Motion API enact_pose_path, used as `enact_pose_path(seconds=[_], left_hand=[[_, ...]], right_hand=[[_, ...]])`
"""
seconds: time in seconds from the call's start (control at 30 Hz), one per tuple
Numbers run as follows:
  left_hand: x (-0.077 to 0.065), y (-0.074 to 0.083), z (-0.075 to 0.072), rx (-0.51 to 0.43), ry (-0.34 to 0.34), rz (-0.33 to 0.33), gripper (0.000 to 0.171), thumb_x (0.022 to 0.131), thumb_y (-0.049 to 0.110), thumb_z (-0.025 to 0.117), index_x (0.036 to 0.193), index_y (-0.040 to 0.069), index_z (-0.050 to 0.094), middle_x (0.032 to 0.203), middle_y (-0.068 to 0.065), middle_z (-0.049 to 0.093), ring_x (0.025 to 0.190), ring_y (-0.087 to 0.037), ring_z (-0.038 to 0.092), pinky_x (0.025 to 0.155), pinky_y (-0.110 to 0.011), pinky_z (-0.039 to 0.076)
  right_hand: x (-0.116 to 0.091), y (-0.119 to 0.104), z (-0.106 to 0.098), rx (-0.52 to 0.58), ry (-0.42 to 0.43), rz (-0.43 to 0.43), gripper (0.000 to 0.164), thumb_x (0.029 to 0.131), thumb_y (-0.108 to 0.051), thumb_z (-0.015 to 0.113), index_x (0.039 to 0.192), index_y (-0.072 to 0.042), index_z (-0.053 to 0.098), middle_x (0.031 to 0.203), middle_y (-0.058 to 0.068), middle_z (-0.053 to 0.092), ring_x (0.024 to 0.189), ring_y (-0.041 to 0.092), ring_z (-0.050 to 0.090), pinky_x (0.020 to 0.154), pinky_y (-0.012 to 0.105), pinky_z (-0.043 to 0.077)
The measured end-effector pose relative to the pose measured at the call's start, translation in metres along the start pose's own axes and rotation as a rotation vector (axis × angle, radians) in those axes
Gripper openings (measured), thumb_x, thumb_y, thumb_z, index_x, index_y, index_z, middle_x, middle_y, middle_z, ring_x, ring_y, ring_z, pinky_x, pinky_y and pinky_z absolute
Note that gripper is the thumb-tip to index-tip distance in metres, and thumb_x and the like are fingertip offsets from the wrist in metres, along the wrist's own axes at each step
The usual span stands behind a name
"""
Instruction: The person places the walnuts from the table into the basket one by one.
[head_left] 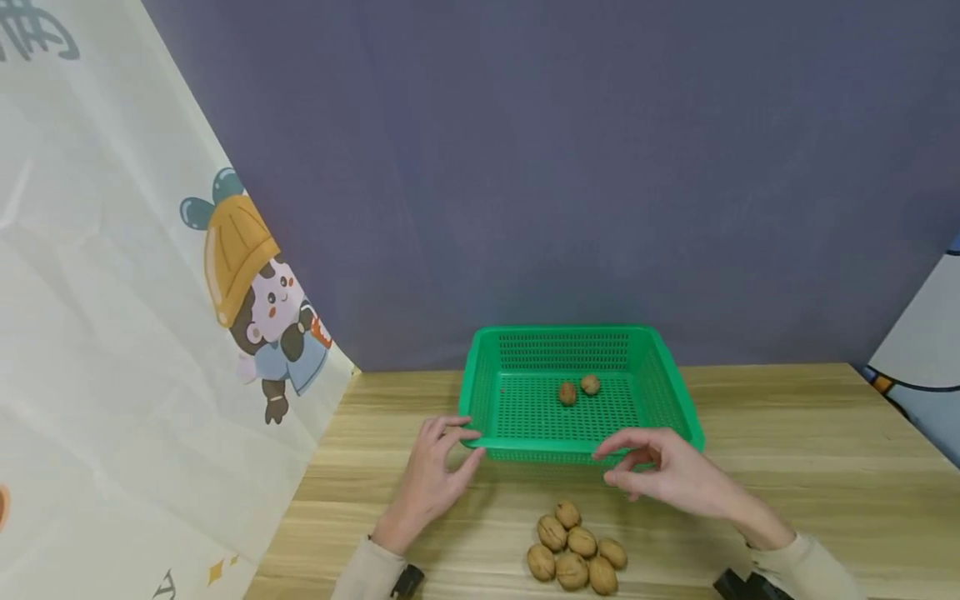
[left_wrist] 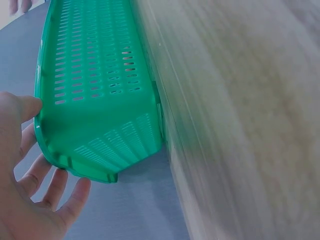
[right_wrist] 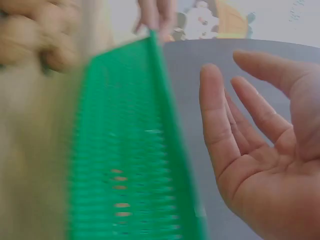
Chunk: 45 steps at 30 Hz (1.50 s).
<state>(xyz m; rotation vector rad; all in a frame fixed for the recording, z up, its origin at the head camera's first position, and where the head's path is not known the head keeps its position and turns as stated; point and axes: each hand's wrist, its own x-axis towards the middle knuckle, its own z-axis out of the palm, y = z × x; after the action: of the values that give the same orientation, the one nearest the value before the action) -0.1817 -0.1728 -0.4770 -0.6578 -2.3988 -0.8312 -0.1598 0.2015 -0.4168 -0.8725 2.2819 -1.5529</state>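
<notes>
A green plastic basket point(head_left: 491, 400) with slotted walls stands on the table, with two walnuts point(head_left: 567, 393) inside. My left hand point(head_left: 435, 479) is at the basket's front left corner; its spread, slightly bent fingers touch the rim point(left_wrist: 38, 120) in the left wrist view. Above the front right part of the rim hovers my right hand point(head_left: 663, 471), its fingers loosely bent and nothing between them. The right wrist view shows this hand point(right_wrist: 265, 160) apart from the basket wall. Several more walnuts point(head_left: 572, 571) lie grouped on the table in front of the basket.
The wooden table point(head_left: 780, 450) extends to both sides of the basket. A dark blue-grey backdrop point(head_left: 570, 167) rises right behind it. On the left hangs a white sheet point(head_left: 97, 292) printed with a cartoon figure point(head_left: 262, 300).
</notes>
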Motion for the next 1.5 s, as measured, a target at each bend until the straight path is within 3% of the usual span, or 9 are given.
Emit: enact_pose_path(seconds=[0.13,0.33,0.53,0.8,0.97,1.5], left_hand=[[0.000,0.000,0.000,-0.001,0.003,0.003,0.020,0.094,0.022,0.083,0.110,0.013,0.078,0.128,-0.012,0.072,0.124,-0.028,0.061,0.103,-0.051,0.055],[0.002,0.000,0.000,-0.003,0.009,0.006,0.020,0.093,0.022,0.083,0.110,0.012,0.079,0.128,-0.013,0.072,0.123,-0.029,0.062,0.104,-0.052,0.056],[0.001,0.001,0.000,0.004,-0.009,-0.005,0.021,0.094,0.022,0.083,0.111,0.011,0.079,0.129,-0.012,0.072,0.124,-0.029,0.061,0.104,-0.052,0.055],[0.001,0.000,0.002,-0.006,-0.011,-0.008,0.020,0.095,0.022,0.082,0.111,0.011,0.079,0.129,-0.013,0.072,0.124,-0.030,0.061,0.104,-0.053,0.055],[0.001,0.000,0.002,0.001,-0.013,-0.007,0.020,0.095,0.022,0.082,0.111,0.011,0.079,0.129,-0.013,0.072,0.123,-0.029,0.061,0.104,-0.052,0.055],[0.001,0.002,0.000,-0.010,-0.020,-0.030,0.021,0.095,0.023,0.082,0.112,0.011,0.079,0.130,-0.013,0.072,0.124,-0.029,0.061,0.105,-0.052,0.054]], right_hand=[[-0.015,0.021,0.018,0.006,-0.053,0.002,0.025,0.102,-0.016,0.073,0.126,-0.011,0.071,0.118,0.005,0.074,0.091,0.013,0.073,0.068,0.033,0.063],[-0.024,0.048,0.030,0.026,-0.116,0.053,0.031,0.101,-0.016,0.073,0.128,-0.002,0.069,0.115,0.020,0.071,0.086,0.005,0.068,0.064,0.026,0.056],[-0.029,0.066,0.038,0.060,-0.172,0.085,0.033,0.099,-0.014,0.075,0.130,-0.002,0.070,0.113,0.014,0.073,0.081,0.003,0.066,0.058,0.024,0.053],[-0.029,0.073,0.040,0.123,-0.242,0.092,0.038,0.096,-0.010,0.075,0.132,-0.002,0.068,0.129,0.013,0.070,0.086,0.006,0.068,0.066,0.024,0.058],[-0.030,0.075,0.040,0.131,-0.256,0.102,0.039,0.095,-0.010,0.076,0.133,-0.004,0.068,0.129,0.008,0.070,0.088,0.008,0.070,0.070,0.025,0.059],[-0.029,0.075,0.039,0.149,-0.246,0.120,0.034,0.096,-0.010,0.075,0.129,-0.003,0.069,0.126,0.010,0.070,0.089,0.009,0.070,0.071,0.025,0.059]])
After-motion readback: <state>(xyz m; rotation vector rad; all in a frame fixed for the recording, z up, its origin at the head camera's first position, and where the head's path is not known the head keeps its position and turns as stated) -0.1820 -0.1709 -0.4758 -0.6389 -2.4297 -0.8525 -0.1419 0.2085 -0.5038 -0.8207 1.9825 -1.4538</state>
